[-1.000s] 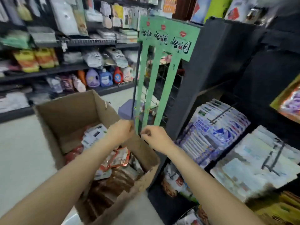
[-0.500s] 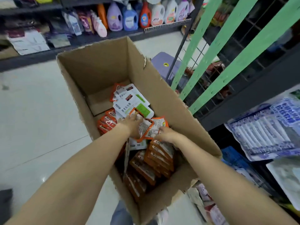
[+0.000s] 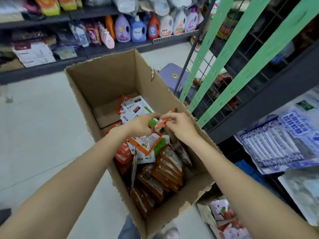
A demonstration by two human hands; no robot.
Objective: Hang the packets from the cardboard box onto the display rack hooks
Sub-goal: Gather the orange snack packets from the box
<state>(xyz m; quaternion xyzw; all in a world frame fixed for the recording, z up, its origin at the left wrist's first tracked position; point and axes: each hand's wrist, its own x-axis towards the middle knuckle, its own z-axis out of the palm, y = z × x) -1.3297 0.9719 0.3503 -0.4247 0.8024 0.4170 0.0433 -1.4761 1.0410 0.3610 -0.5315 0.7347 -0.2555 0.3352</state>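
Note:
An open cardboard box (image 3: 107, 80) stands on the floor, holding several orange and white snack packets (image 3: 165, 169). Over the box, my left hand (image 3: 140, 125) grips a small bunch of orange-edged packets (image 3: 146, 141) that hang down from it. My right hand (image 3: 179, 125) pinches the top edge of one orange packet (image 3: 161, 121) right beside the left hand. The green display rack strips (image 3: 222, 54) rise to the right of the box, with a black wire grid behind them.
Dark shelves with detergent bottles (image 3: 138, 30) line the far side of the pale floor. A purple stool (image 3: 172, 75) sits behind the box. Bagged goods (image 3: 279, 140) hang on the right, and a carton of red-white packets (image 3: 224, 218) lies below.
The view dropped from the rack to the box. Both hands went down into the packets, then rose a little with packets held between them.

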